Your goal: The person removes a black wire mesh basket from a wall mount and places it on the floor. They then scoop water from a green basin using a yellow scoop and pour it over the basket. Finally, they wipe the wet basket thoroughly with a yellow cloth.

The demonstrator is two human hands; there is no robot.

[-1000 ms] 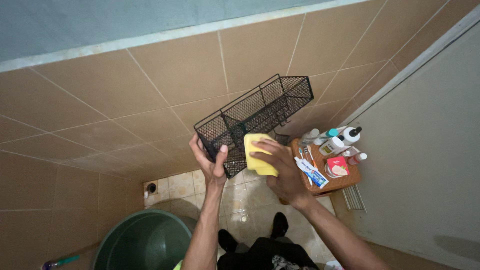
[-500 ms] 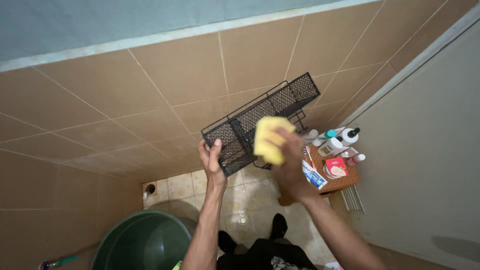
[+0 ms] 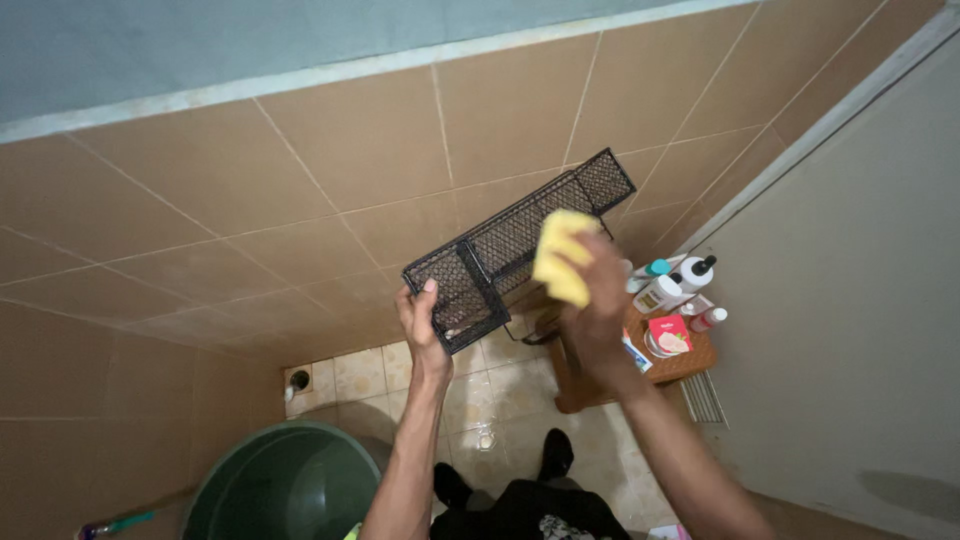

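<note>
A long black wire-mesh basket (image 3: 500,240) is held up in front of a brown tiled wall, tilted with its far end up to the right. My left hand (image 3: 423,330) grips its near lower end. My right hand (image 3: 592,300) presses a yellow sponge (image 3: 562,255) against the basket's middle; the hand is blurred.
A small brown stool (image 3: 680,362) at the right carries several bottles (image 3: 678,280), a tube and a small red pack (image 3: 672,332). A green bucket (image 3: 285,485) stands at the lower left on the pale floor tiles, near a floor drain (image 3: 299,379). A grey door panel (image 3: 850,300) fills the right side.
My right hand has carried the sponge up and to the right along the basket. The basket has tipped, so its mesh side faces me more edge-on than a second ago.
</note>
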